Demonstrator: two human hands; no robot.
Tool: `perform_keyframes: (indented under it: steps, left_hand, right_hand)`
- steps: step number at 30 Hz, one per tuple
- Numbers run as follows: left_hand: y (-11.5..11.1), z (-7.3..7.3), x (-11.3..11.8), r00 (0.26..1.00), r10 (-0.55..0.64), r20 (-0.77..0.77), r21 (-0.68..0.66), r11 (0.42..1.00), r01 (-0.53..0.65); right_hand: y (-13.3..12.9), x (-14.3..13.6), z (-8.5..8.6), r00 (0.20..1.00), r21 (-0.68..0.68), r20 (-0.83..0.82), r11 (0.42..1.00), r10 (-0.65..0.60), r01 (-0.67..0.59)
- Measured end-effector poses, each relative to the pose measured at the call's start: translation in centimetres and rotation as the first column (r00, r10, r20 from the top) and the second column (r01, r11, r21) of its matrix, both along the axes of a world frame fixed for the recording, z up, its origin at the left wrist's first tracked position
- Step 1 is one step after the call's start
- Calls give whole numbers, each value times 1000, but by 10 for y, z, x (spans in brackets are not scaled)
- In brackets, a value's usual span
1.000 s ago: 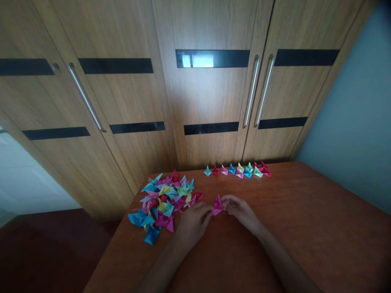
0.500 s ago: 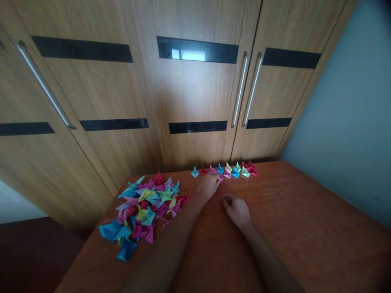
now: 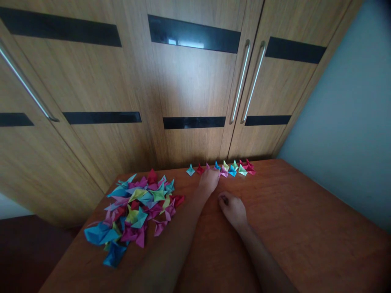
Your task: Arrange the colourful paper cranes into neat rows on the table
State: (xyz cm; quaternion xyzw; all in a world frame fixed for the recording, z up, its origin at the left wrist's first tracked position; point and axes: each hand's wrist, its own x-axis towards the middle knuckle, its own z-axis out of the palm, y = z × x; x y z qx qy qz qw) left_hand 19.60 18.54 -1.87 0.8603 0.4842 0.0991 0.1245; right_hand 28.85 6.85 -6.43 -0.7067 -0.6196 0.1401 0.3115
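Note:
My left hand [image 3: 209, 180] reaches to the row of small folded-paper origami pieces along the table's back edge. Its fingers are closed on a pink origami piece, mostly hidden behind the knuckles. Touching that hand's far side is another pink piece [image 3: 208, 166]; a red piece [image 3: 200, 169] and a light blue piece [image 3: 190, 170] stand to its left. On the right are a pink piece [image 3: 224, 171] and a blue piece [image 3: 232, 170]. My right hand [image 3: 233, 209] rests on the tabletop nearer to me, fingers curled in, with nothing visible in them.
A loose heap of colourful origami pieces [image 3: 139, 207] covers the table's left side, beside my left forearm. Behind the wooden table [image 3: 293, 211] stands a wardrobe [image 3: 192, 89] with metal handles. A pale wall [image 3: 345, 122] borders the right.
My left hand has moved slightly farther into the row, and the pink piece at its fingertips is now mostly covered. The view has shifted a little; my right hand stays curled on the table.

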Motion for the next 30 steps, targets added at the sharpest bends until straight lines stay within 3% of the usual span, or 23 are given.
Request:
perform_keyframes:
  steps: [5, 9, 18, 21, 25, 30]
  left_hand:
    - [-14, 1, -8, 999, -15, 48, 79, 997, 11]
    - [-31, 7, -29, 997, -36, 69, 126, 992, 27]
    - [-105, 32, -119, 989, -99, 105, 186, 979, 79]
    - [-134, 27, -157, 978, -92, 188, 207, 977, 52]
    - [-160, 11, -198, 957, -19, 290, 233, 971, -51]
    - [-168, -4, -214, 933, 22, 360, 241, 963, -116]
  right_hand:
    - [0, 1, 1, 1000, -10, 8, 1000, 5, -5]
    - [-1, 2, 0, 1000, -14, 22, 1000, 11, -11]
    - [1, 3, -3, 997, -67, 68, 997, -34, 39]
    - [11, 3, 1, 987, -123, 141, 988, -78, 95]
    - [36, 2, 11, 954, -217, 277, 960, -114, 178]
    - [64, 0, 17, 917, -237, 360, 934, -171, 267]
